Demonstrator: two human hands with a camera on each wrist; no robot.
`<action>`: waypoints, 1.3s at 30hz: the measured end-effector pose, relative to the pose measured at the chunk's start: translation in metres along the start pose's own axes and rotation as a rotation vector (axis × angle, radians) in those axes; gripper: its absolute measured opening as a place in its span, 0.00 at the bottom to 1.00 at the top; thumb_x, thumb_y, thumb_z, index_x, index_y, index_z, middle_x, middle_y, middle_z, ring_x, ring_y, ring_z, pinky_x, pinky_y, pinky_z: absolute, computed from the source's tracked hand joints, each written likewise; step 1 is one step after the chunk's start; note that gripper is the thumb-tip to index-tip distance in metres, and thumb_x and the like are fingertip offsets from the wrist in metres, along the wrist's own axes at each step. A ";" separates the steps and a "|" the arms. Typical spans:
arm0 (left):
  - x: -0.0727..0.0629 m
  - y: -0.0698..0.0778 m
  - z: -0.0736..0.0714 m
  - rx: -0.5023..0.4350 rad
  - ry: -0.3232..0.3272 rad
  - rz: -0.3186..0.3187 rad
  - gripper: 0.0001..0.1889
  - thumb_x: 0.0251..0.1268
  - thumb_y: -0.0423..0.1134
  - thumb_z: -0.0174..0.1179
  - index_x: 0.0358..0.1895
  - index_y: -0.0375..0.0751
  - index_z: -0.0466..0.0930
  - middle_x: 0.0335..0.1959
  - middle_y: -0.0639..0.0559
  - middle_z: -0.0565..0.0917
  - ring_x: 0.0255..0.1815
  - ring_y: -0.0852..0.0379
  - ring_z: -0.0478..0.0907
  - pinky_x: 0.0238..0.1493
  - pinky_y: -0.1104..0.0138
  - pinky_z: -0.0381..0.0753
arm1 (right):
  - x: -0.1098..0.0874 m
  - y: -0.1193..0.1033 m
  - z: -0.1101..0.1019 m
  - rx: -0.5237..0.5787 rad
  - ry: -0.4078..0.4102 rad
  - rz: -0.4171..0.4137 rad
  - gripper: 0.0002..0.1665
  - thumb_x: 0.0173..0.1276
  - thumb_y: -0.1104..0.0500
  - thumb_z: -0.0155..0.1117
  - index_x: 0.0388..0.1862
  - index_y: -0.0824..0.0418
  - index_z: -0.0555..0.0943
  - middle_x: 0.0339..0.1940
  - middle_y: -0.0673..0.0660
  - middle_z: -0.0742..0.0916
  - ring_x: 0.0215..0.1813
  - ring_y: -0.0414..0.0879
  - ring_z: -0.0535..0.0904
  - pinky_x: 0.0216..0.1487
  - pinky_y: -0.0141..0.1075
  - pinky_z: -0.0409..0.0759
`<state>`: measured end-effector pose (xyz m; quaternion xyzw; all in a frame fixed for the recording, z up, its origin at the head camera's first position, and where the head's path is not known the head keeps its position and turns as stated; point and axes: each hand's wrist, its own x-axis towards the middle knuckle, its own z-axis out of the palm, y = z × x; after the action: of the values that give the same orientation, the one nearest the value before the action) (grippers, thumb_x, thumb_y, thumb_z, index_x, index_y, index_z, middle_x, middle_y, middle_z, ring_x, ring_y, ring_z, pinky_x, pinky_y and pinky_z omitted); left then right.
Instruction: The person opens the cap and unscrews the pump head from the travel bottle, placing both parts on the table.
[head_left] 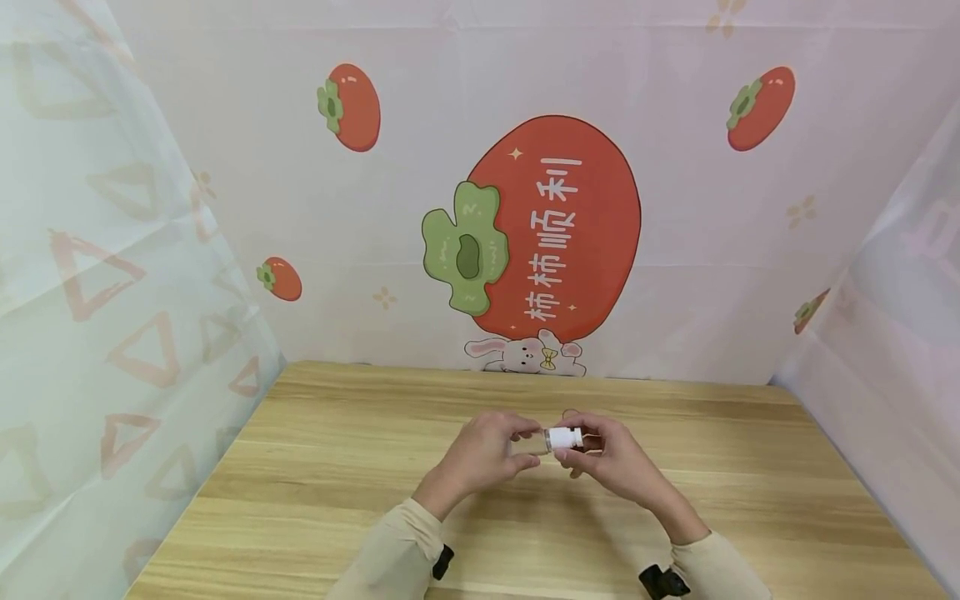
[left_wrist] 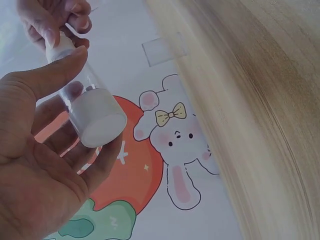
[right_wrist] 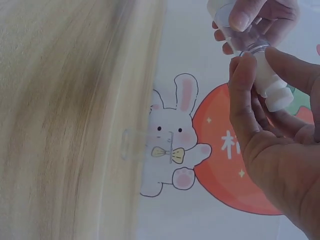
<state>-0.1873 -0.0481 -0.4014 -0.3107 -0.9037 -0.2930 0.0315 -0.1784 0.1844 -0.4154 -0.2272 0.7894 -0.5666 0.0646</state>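
Note:
A small clear bottle (left_wrist: 97, 117) with a white lower end lies sideways between the two hands, above the table. My left hand (head_left: 486, 450) grips its clear body, thumb on one side and fingers around the other. At the other end is a white pump-like top (right_wrist: 269, 82), which my right hand (head_left: 617, 460) pinches between thumb and fingers. Part of the top hides behind the right fingers in the left wrist view. Beyond the hands, a clear see-through cap (left_wrist: 159, 51) sits near the table's far edge.
The wood-grain table (head_left: 300, 467) ends at a white backdrop (head_left: 225, 100) printed with persimmons and a rabbit. Printed cloth walls (head_left: 97, 350) rise at the left and right sides. Black wrist straps (head_left: 663, 582) show at the beige sleeves (head_left: 397, 554).

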 end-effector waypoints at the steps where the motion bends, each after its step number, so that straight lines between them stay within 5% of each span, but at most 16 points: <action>1: 0.000 0.000 0.000 0.012 0.006 0.007 0.18 0.59 0.43 0.75 0.53 0.47 0.88 0.45 0.54 0.88 0.44 0.57 0.84 0.43 0.67 0.81 | 0.000 0.000 0.000 0.029 -0.006 0.005 0.17 0.67 0.65 0.72 0.52 0.68 0.80 0.47 0.66 0.80 0.39 0.53 0.86 0.36 0.43 0.87; 10: 0.001 0.000 0.001 -0.044 -0.017 -0.015 0.19 0.58 0.45 0.76 0.52 0.45 0.88 0.41 0.59 0.87 0.40 0.60 0.82 0.40 0.71 0.79 | -0.001 -0.001 0.000 0.117 0.001 -0.026 0.14 0.69 0.64 0.70 0.52 0.67 0.82 0.55 0.67 0.77 0.47 0.64 0.84 0.44 0.55 0.85; 19: 0.001 -0.002 0.000 -0.197 -0.093 -0.082 0.18 0.58 0.39 0.76 0.52 0.39 0.88 0.40 0.54 0.87 0.39 0.62 0.81 0.43 0.70 0.80 | -0.002 0.002 -0.001 0.109 0.010 -0.098 0.12 0.69 0.68 0.67 0.50 0.71 0.82 0.53 0.69 0.78 0.46 0.62 0.84 0.44 0.49 0.86; 27: 0.002 -0.001 -0.001 -0.137 -0.077 -0.081 0.18 0.58 0.41 0.76 0.51 0.41 0.88 0.41 0.56 0.87 0.41 0.57 0.82 0.43 0.69 0.79 | -0.002 0.004 0.000 0.049 0.046 -0.066 0.15 0.66 0.66 0.72 0.50 0.68 0.83 0.50 0.67 0.82 0.46 0.51 0.84 0.46 0.40 0.86; 33: 0.001 0.000 -0.001 -0.098 -0.063 -0.059 0.18 0.58 0.41 0.76 0.51 0.43 0.88 0.41 0.55 0.87 0.40 0.59 0.81 0.42 0.69 0.78 | -0.003 0.006 0.000 0.024 0.042 0.000 0.16 0.66 0.64 0.74 0.51 0.67 0.83 0.48 0.64 0.84 0.46 0.51 0.84 0.46 0.37 0.85; 39: 0.002 -0.001 -0.002 -0.131 -0.087 -0.057 0.18 0.57 0.41 0.76 0.51 0.43 0.88 0.39 0.54 0.87 0.38 0.60 0.80 0.39 0.71 0.77 | -0.003 0.008 0.000 0.052 0.021 -0.038 0.16 0.65 0.68 0.73 0.51 0.67 0.82 0.49 0.66 0.82 0.47 0.51 0.83 0.47 0.37 0.85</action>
<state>-0.1896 -0.0485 -0.4003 -0.2987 -0.8916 -0.3384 -0.0365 -0.1780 0.1884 -0.4235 -0.2344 0.7705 -0.5906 0.0514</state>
